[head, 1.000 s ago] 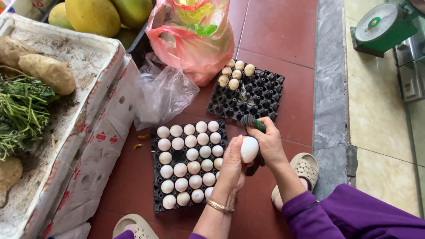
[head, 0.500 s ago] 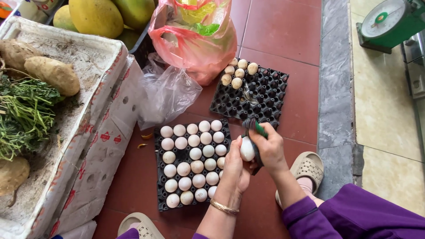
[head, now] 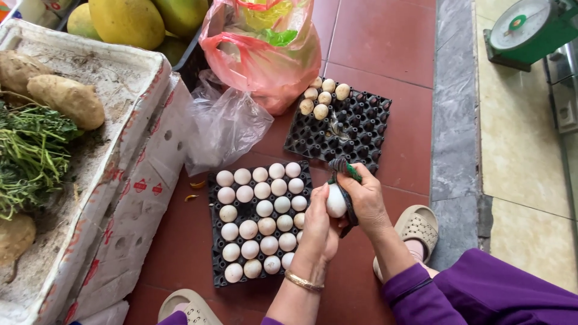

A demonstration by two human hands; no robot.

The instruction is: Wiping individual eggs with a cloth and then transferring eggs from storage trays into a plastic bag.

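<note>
While the left hand (head: 321, 224) grips a white egg (head: 335, 201) at 3 o'clock of the near egg tray (head: 218, 265), the right hand (head: 365, 201) closes on a dark cloth (head: 343, 170). Risk: hard rubbing may crack the shell; a slip drops it onto the tiled floor (head: 397, 48).

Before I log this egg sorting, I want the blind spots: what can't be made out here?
- Head view: the egg's far side, covered by the left hand and right hand.
- The dark cloth: mostly hidden in the right hand's fingers.
- The near tray's right-hand cups, behind the left hand.
- The pink bag's contents, blurred by plastic.
</note>
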